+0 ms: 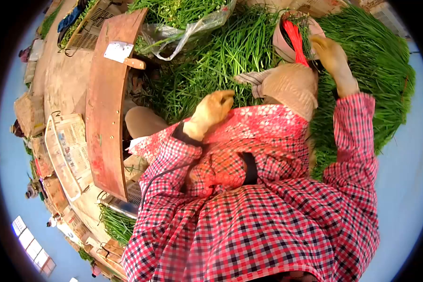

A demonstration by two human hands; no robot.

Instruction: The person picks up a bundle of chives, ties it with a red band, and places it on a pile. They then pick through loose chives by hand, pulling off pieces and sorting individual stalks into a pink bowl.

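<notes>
Both hands wear yellowish gloves. My left hand (pixel 214 111) hovers over my lap, above the red flowered apron (pixel 254 120), with its fingers curled closed; anything inside them is too small to make out. My right hand (pixel 332 55) is beside a pink bucket (pixel 279 43), its bent fingers close to the rim; what they may hold is hidden. A bundle of red ties (pixel 294 40) hangs over the bucket's rim towards my covered knee (pixel 291 87). Loose long green stalks (pixel 230 47) lie in front of my lap.
A large pile of green stalks (pixel 376 70) lies on the right. At left a long wooden board (pixel 105 108) carries a wood-handled cleaver (pixel 122 52). Beyond it stand a cream plastic crate (pixel 68 152) and cardboard boxes (pixel 29 113). A clear plastic bag (pixel 188 35) holds greens at the top.
</notes>
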